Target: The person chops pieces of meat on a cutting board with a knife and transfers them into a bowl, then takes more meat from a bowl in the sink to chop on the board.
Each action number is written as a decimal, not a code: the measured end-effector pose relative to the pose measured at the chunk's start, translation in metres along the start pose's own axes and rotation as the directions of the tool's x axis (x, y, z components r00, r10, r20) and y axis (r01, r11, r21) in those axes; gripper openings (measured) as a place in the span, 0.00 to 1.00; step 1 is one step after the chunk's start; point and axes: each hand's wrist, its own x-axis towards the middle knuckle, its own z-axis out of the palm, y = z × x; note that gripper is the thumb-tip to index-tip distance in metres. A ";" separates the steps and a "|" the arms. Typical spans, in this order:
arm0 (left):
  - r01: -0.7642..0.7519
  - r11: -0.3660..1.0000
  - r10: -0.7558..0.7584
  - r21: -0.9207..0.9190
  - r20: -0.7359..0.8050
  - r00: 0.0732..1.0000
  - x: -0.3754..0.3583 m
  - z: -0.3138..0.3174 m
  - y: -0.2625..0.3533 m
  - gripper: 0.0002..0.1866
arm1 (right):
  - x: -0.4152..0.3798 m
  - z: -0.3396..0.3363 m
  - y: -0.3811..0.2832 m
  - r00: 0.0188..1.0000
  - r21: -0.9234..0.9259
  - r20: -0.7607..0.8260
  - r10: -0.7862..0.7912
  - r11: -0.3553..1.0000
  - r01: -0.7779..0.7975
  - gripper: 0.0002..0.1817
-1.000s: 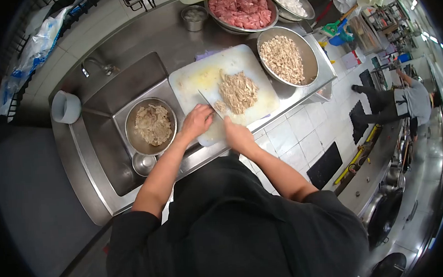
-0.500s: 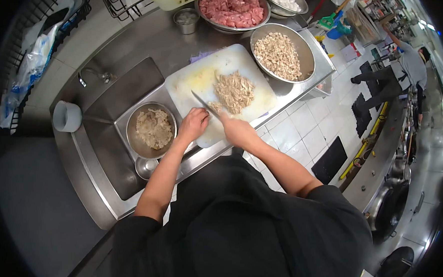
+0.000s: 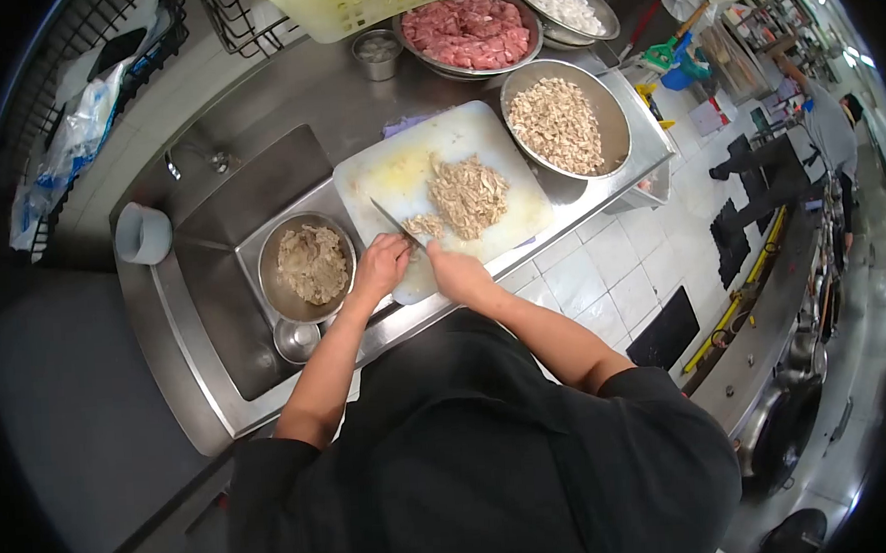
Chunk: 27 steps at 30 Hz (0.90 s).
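My right hand (image 3: 461, 279) grips a knife (image 3: 396, 221), its blade slanting up and left across the white cutting board (image 3: 368, 185). Beside the blade, my left hand (image 3: 382, 265) rests on the board's near left part, fingers curled down; what lies under the fingertips is mostly hidden. A small heap of cut pale-brown pieces (image 3: 422, 224) lies just past the blade. Farther right on the board sits a larger pile of chopped pale-brown food (image 3: 469, 197), which looks like cooked meat or mushroom.
Left of the board, a steel bowl (image 3: 266, 276) of pale-brown mass stands at the sink (image 3: 215, 318). Behind are bowls of diced pieces (image 3: 557, 125), raw pink meat (image 3: 470, 33) and white pieces (image 3: 564, 10). A yellow basket (image 3: 349, 11) overhangs the back. Another person (image 3: 828, 131) stands far right.
The knife and my right hand have shifted slightly left and nearer to me, closer to my left hand. More cut pieces show beyond the blade. The camera view has tilted slightly.
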 end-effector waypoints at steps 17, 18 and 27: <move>0.054 0.999 -0.053 0.008 -0.108 0.993 -0.022 0.010 -0.006 0.09 | -0.008 -0.009 -0.005 0.986 -0.001 0.166 -0.009 1.000 0.009 0.12; 0.063 0.998 -0.062 0.007 -0.112 0.992 -0.020 0.008 -0.004 0.09 | 0.005 -0.009 -0.008 0.989 0.004 0.144 -0.022 1.000 0.022 0.12; 0.118 0.993 -0.115 0.019 -0.115 0.987 -0.028 0.003 0.003 0.09 | -0.001 0.008 0.005 0.987 0.000 0.101 -0.127 0.992 0.128 0.12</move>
